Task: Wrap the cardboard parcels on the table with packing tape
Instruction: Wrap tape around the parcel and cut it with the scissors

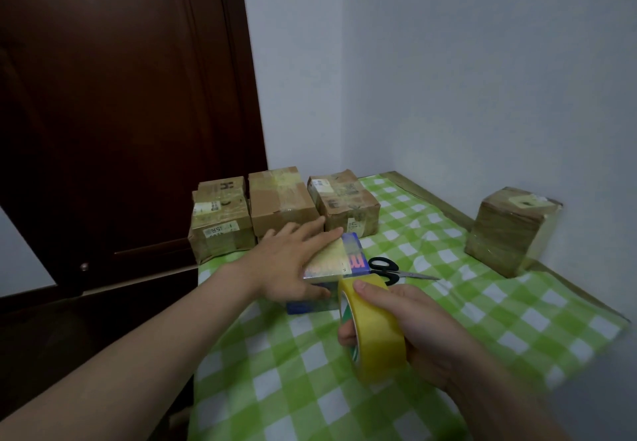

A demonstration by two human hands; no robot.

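**Checked cloth (pixel 465 306) scene: small box (pixel 356 258) pinned flat, tape roll (pixel 375 340) held at its near right corner**

Green-and-white checked cloth is spread over a table set into a pale-walled corner, with a dark wooden door (pixel 120 95) to the left. The small box, printed in blue, is found in the middle of the cloth. Its long axis appears to run away from the person, slanting to the far right. It is pressed down by the left hand (pixel 293 263), which is laid flat on its top with fingers straight and the thumb dropped against the near side. A yellowish sheen of tape seems to be laid along the top already.

The yellow tape roll is gripped by the right hand (pixel 417 323), fingers curled round its rim, and is held on edge just beside the box's near right corner. The right hand is thus the nearer one to the free end of the strip. The next pull is judged to run down the near face or on along the long axis.

Black-handled scissors (pixel 387 270) are laid just beyond the box, to the right. A row of brown parcels (pixel 282 201) is stood at the far left edge, and one parcel (pixel 510 230) is set well apart by the right wall. All the boxes are shut, so their contents cannot be told.
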